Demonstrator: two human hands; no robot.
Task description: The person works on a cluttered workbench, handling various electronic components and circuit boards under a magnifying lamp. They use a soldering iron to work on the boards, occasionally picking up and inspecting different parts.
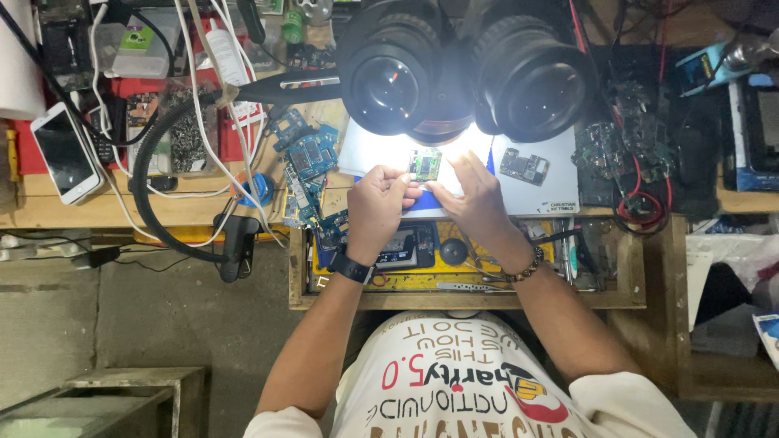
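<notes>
Overhead, the twin barrels of a stereo microscope dominate the wooden workbench, throwing a bright pool of light onto the white mat beneath them. Below that, an open drawer holds tools and a small meter, and a pile of blue circuit boards lies left of the mat, with a white phone farther left. The left hand is curled, its fingertips pinching the lower edge of a small green circuit board that sits in the lit spot under the lenses. The right hand rests beside it, fingers drawn together toward the board; whether it holds a tool I cannot tell. Pinched only at its edge, the board could likely pivot or slip if pressed from the other side.
</notes>
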